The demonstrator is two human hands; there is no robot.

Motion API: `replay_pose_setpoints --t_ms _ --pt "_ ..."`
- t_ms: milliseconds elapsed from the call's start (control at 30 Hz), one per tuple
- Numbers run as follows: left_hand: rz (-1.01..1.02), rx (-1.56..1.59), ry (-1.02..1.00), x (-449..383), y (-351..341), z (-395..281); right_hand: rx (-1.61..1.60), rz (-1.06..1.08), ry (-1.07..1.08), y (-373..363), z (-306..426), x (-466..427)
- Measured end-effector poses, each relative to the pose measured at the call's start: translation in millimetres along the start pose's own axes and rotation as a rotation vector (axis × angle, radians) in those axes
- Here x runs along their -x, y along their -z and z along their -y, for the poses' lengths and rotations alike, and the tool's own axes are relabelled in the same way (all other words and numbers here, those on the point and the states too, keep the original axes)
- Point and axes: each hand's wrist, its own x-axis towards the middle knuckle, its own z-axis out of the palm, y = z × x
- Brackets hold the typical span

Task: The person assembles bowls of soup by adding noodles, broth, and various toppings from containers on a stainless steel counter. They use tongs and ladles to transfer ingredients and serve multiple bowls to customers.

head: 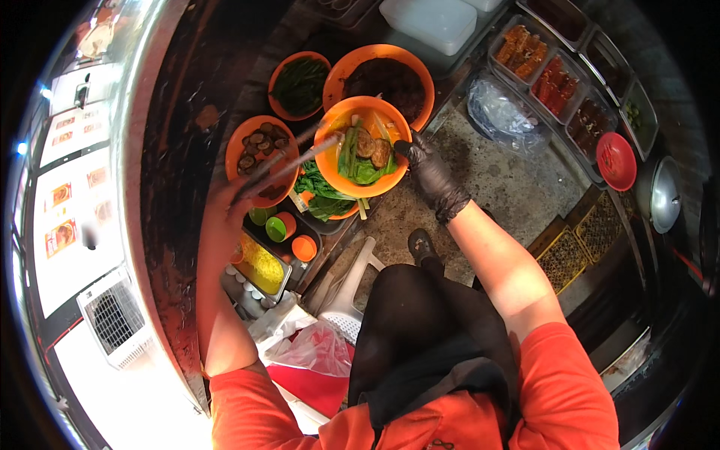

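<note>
My right hand (430, 174), in a black glove, grips the right rim of an orange bowl (360, 191). Inside lie leafy greens (363, 173), green stalks (350, 151) and two browned round pieces (382, 153). My bare left hand (228, 197) is blurred and holds long tongs (281, 169), whose tips reach the bowl's left side. Beneath the tongs sits an orange bowl of brown round slices (261, 140). Beyond are a bowl of long green vegetables (300, 84) and a larger bowl of dark food (388, 84). Leafy greens (320, 194) show partly under the held bowl.
Cups (304, 248) and a metal tray of yellow shreds (264, 267) line the left counter above white eggs (253, 289). Below stand a white plastic stool (360, 275) and a bag-lined red container (309, 382). To the right are food trays (554, 87), a red bowl (616, 161) and yellow crates (562, 256).
</note>
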Motion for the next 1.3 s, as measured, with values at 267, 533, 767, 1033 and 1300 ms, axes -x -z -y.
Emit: replay_pose_setpoints --t_ms 267,533,767,1033,1300 --pt "-0.251 -0.036 0.336 -62 -122 130 0.069 -0.031 -0.034 24 5 33" --pt "-0.324 0.346 0.498 -55 -191 96 0.133 -0.103 -0.044 42 36 120" --pt "-0.14 0.535 0.288 43 -169 64 0.097 -0.167 -0.074 9 94 240" --pt "-0.034 0.639 -0.04 220 -163 23 -0.104 -0.273 0.029 -68 164 346" --pt "0.038 0.456 -0.127 252 -99 35 -0.1 -0.144 0.172 -122 211 366"
